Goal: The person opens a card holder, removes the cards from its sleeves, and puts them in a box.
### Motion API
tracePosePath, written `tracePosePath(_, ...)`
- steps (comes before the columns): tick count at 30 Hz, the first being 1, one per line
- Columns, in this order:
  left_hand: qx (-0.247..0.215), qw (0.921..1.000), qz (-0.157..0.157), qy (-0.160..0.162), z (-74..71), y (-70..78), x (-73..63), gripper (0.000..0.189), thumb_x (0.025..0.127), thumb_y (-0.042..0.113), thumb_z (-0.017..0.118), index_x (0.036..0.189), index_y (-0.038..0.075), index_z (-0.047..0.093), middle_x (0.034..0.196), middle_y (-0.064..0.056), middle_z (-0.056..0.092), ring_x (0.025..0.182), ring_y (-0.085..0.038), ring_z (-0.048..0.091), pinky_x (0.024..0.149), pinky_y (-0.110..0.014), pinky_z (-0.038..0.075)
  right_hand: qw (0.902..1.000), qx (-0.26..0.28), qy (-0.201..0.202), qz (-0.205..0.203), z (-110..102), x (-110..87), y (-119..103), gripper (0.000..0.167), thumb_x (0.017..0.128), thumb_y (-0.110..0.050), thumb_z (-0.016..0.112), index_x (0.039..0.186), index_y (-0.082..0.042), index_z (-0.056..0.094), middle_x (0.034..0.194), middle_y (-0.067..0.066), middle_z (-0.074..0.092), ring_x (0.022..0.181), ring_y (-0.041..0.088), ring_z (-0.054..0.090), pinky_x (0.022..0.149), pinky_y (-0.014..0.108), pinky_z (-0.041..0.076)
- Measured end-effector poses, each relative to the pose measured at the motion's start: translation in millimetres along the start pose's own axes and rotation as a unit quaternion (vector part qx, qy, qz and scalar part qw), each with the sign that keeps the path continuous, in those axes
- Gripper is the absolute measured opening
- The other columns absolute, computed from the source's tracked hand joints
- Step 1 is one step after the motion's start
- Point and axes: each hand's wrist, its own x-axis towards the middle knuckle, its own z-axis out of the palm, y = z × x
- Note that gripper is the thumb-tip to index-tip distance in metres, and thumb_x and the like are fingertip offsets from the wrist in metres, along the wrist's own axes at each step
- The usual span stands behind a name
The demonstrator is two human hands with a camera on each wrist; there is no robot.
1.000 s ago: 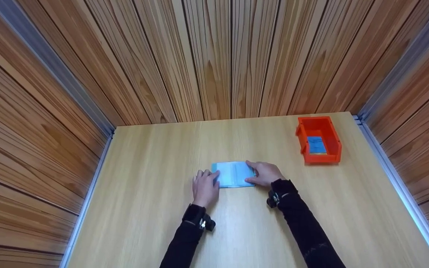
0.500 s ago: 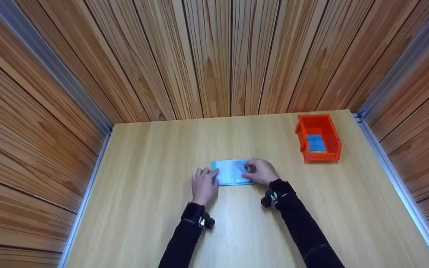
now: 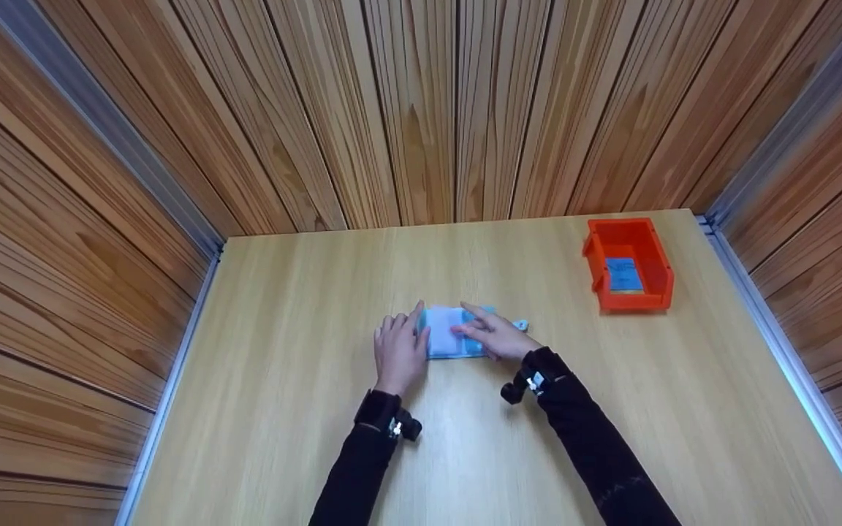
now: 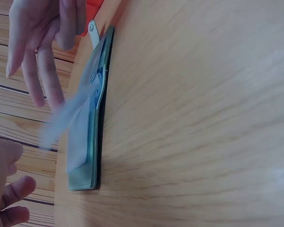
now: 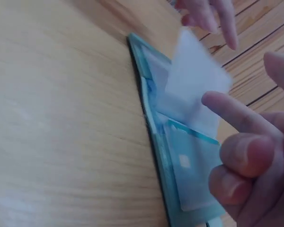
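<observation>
A teal card holder (image 4: 81, 180) lies spread flat on the table, with a snap strap (image 3: 521, 325) sticking out on its right. One clear plastic page (image 5: 191, 78) stands up from the fold, blurred in both wrist views. A card with a pale square (image 5: 194, 172) shows in the right-hand sleeve. My right hand (image 3: 498, 336) is over the right half, index finger extended against the raised page in the right wrist view, other fingers bent and gripping nothing. At the left edge is my left hand (image 3: 399, 354), fingers loosely spread, thumb close to the cover.
An orange-red bin (image 3: 636, 302) stands at the back right of the wooden table (image 3: 282, 365), with a blue flat item (image 3: 623, 275) inside. Wood-panelled walls (image 3: 428, 109) close off the back and sides.
My right hand has let go of the holder's right edge and moved left, turning a clear page over toward the left. The snap strap has come into view. My left hand's index finger has straightened.
</observation>
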Motion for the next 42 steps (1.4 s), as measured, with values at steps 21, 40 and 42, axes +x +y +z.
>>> tracePosePath(21,0.054,0.9961,0.013,-0.069,15.9,5.4,-2.0,0.045,0.097,0.029,0.071,0.141,0.02,0.066,0.107,-0.005,0.067,0.096,-0.021,0.052,0.082,-0.036,0.036,0.9774,-0.186,0.1,-0.011,-25.5,-6.8,7.1,0.059,0.094,-0.024,0.078,0.149,-0.017,0.058,0.087,-0.001,0.059,0.069,0.013,0.051,0.062,0.027,0.039)
tracePosePath(40,0.047,0.9972,0.013,-0.056,16.4,3.9,-5.7,0.042,0.097,0.027,0.07,0.139,0.022,0.067,0.108,-0.007,0.068,0.098,-0.023,0.054,0.083,-0.036,0.038,0.9462,-0.313,0.071,0.037,-38.5,-10.5,28.3,0.08,0.086,-0.04,0.084,0.155,-0.022,0.048,0.154,0.015,0.052,0.139,0.035,0.054,0.113,0.053,0.042)
tracePosePath(42,0.047,0.997,0.011,-0.06,15.2,4.2,-5.0,0.042,0.098,0.027,0.07,0.139,0.022,0.067,0.108,-0.007,0.068,0.097,-0.022,0.054,0.083,-0.036,0.038,0.9471,-0.31,0.07,0.046,-38.1,-9.2,27.5,0.081,0.086,-0.04,0.084,0.155,-0.022,0.047,0.156,0.012,0.051,0.142,0.034,0.051,0.115,0.053,0.04)
